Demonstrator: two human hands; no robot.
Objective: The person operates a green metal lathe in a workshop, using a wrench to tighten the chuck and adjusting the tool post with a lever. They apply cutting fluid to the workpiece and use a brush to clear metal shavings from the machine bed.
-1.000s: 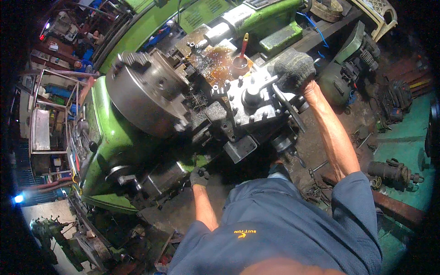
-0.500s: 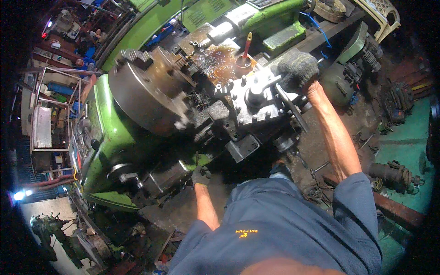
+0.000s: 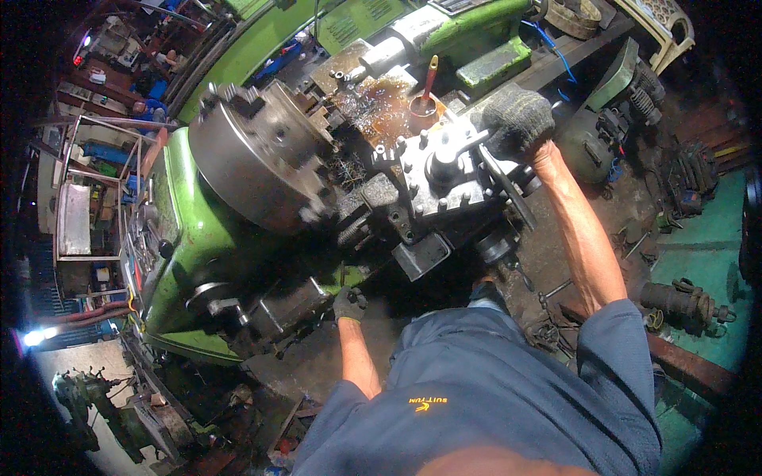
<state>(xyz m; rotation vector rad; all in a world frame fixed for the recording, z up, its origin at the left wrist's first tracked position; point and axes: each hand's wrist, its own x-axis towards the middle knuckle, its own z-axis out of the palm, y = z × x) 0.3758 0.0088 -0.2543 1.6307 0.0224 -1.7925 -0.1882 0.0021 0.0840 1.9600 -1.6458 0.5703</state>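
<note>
Before me stands a green metal lathe with a large round chuck [image 3: 250, 163]; its stepped jaws look slightly blurred. Right of the chuck is a bolted square tool post [image 3: 444, 170] with a lever on top. My right hand [image 3: 517, 120], in a dark knitted glove, is closed at the tool post's right side, by the lever's end and a dark bar handle [image 3: 508, 189]; the glove hides its grip. My left hand [image 3: 349, 304], also gloved, is low by the lathe's front, fingers curled beside a thin upright rod. What they hold is hidden.
A red-handled brush stands in a small pot [image 3: 422, 115] behind the tool post. Metal shavings [image 3: 348, 170] lie beside the chuck. At the back is the green tailstock [image 3: 468, 32]. A metal rack [image 3: 75, 222] stands left; machine parts [image 3: 683, 305] lie on the right.
The chuck has turned, and its jaws and face show more sharply than before. Both my hands stay in nearly the same places.
</note>
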